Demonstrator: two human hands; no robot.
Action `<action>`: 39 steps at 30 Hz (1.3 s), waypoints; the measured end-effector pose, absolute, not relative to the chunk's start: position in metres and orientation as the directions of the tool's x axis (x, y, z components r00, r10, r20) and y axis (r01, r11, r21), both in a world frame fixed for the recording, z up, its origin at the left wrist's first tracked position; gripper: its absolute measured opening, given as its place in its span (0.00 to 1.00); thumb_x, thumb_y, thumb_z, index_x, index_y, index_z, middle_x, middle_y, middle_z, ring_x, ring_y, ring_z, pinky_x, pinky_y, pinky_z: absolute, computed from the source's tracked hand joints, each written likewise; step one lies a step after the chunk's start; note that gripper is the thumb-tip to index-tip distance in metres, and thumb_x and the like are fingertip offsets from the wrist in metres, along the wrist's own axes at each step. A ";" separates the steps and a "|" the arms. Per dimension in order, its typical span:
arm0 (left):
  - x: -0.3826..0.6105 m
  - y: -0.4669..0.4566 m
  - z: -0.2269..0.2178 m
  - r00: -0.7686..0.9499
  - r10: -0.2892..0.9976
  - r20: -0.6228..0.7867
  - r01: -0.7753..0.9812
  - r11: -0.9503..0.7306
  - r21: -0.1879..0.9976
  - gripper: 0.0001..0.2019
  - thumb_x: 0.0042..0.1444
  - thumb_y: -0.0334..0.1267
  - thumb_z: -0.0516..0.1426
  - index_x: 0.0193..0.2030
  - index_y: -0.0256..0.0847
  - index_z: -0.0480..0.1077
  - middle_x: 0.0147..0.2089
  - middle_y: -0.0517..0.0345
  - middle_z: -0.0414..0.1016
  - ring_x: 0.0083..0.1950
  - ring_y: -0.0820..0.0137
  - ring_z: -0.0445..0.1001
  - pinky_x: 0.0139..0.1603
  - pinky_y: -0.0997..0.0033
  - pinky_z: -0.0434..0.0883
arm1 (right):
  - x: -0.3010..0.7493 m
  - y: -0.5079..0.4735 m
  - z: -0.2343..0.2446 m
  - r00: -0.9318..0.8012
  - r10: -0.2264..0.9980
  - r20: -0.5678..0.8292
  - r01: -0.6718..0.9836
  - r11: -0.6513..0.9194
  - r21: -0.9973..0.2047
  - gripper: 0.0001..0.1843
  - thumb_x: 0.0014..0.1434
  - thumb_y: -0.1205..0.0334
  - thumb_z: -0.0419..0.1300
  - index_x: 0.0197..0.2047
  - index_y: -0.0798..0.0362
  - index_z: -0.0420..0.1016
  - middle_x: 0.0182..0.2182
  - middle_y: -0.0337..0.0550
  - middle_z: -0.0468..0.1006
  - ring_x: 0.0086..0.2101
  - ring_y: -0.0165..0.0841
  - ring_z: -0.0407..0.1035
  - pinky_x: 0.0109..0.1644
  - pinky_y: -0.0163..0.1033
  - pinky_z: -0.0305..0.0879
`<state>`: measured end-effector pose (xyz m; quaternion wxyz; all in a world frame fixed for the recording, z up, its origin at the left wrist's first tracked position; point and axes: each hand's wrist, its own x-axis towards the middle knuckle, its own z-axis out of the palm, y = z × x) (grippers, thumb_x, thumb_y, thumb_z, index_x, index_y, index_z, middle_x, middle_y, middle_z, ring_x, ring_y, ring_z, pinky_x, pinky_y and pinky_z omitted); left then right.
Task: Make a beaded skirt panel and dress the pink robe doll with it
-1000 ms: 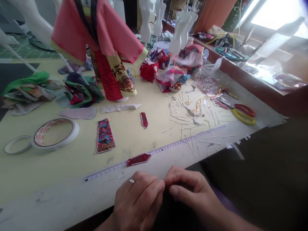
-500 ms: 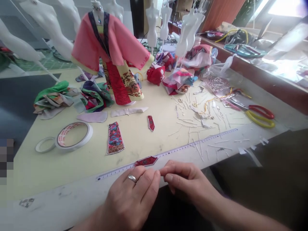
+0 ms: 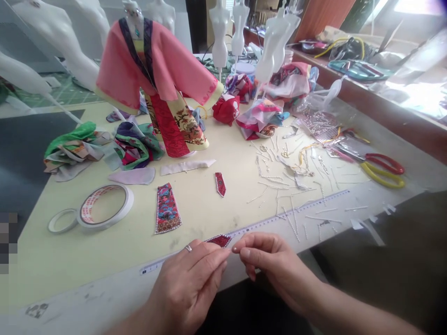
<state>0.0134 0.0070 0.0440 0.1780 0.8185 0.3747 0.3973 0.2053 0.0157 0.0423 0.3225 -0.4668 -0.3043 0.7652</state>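
My left hand (image 3: 190, 279), with a silver ring on it, is at the table's front edge, its fingers bent and pressed together. My right hand (image 3: 270, 260) faces it, thumb and forefinger pinched; what either holds is too small to make out. Their fingertips almost meet. Just behind them a red pointed fabric piece (image 3: 220, 240) with a white beaded border lies over a ruler (image 3: 265, 224), partly hidden by my left hand. A smaller red piece (image 3: 220, 184) and a wider patterned piece (image 3: 167, 209), both edged in beads, lie farther back.
Two tape rolls (image 3: 104, 218) lie at left. A doll form in a pink robe (image 3: 174, 60) stands behind, among white mannequins and crumpled fabrics (image 3: 136, 144). Short bead strands (image 3: 289, 218) are scattered at right, beside scissors with red and yellow handles (image 3: 384, 170).
My left hand has turned and its fingers have straightened somewhat. A small gap now shows between the two hands' fingertips. The camera view has shifted slightly.
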 end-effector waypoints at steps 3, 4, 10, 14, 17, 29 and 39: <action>0.006 0.008 0.042 0.415 0.760 0.500 0.496 -0.649 0.576 0.13 0.55 0.21 0.56 0.47 0.32 0.71 0.39 0.51 0.75 0.37 0.71 0.70 0.37 0.71 0.70 | 0.208 0.021 0.043 -0.333 0.807 -0.488 -0.141 -0.554 -0.820 0.08 0.52 0.57 0.66 0.33 0.52 0.80 0.24 0.36 0.72 0.24 0.23 0.60 0.29 0.30 0.57; 0.003 0.008 0.041 0.427 0.754 0.500 0.503 -0.657 0.562 0.14 0.54 0.21 0.57 0.47 0.32 0.71 0.38 0.52 0.75 0.37 0.71 0.70 0.36 0.70 0.70 | 0.209 0.023 0.043 -0.325 0.827 -0.459 -0.106 -0.514 -0.851 0.07 0.53 0.57 0.66 0.33 0.52 0.79 0.25 0.36 0.73 0.25 0.23 0.61 0.29 0.30 0.58; -0.012 0.011 0.040 0.536 0.684 0.494 0.524 -0.729 0.440 0.13 0.54 0.22 0.57 0.47 0.30 0.70 0.37 0.50 0.75 0.37 0.67 0.70 0.34 0.67 0.69 | 0.211 0.033 0.044 -0.289 0.886 -0.362 0.116 -0.343 -0.932 0.05 0.56 0.60 0.62 0.31 0.52 0.77 0.25 0.35 0.72 0.24 0.23 0.59 0.28 0.30 0.56; -0.017 0.014 0.041 0.617 0.627 0.476 0.526 -0.778 0.344 0.12 0.53 0.22 0.57 0.45 0.28 0.70 0.35 0.49 0.74 0.36 0.65 0.70 0.36 0.64 0.71 | 0.208 0.038 0.044 -0.280 0.875 -0.394 0.197 -0.349 -0.916 0.06 0.55 0.62 0.60 0.29 0.54 0.75 0.22 0.35 0.69 0.21 0.22 0.56 0.25 0.30 0.53; -0.018 0.016 0.039 0.680 0.574 0.456 0.507 -0.818 0.273 0.12 0.51 0.20 0.56 0.43 0.28 0.71 0.35 0.49 0.74 0.35 0.64 0.70 0.35 0.62 0.71 | 0.205 0.042 0.044 -0.281 0.868 -0.408 0.260 -0.340 -0.904 0.07 0.55 0.63 0.59 0.28 0.55 0.73 0.19 0.33 0.65 0.20 0.22 0.55 0.23 0.30 0.50; -0.019 0.022 0.027 0.732 0.511 0.451 0.479 -0.857 0.193 0.11 0.53 0.23 0.54 0.44 0.28 0.70 0.39 0.45 0.74 0.39 0.62 0.71 0.40 0.61 0.71 | 0.203 0.050 0.047 -0.330 0.837 -0.437 0.373 -0.309 -0.875 0.10 0.58 0.59 0.58 0.27 0.55 0.71 0.20 0.33 0.64 0.21 0.22 0.53 0.25 0.30 0.52; -0.013 0.022 0.030 0.540 0.684 0.490 0.490 -0.729 0.479 0.10 0.57 0.24 0.53 0.45 0.32 0.70 0.36 0.50 0.75 0.36 0.67 0.71 0.38 0.64 0.70 | 0.199 0.050 0.054 -0.359 0.828 -0.430 0.361 -0.302 -0.882 0.09 0.57 0.59 0.60 0.27 0.54 0.73 0.21 0.34 0.66 0.23 0.24 0.55 0.25 0.31 0.52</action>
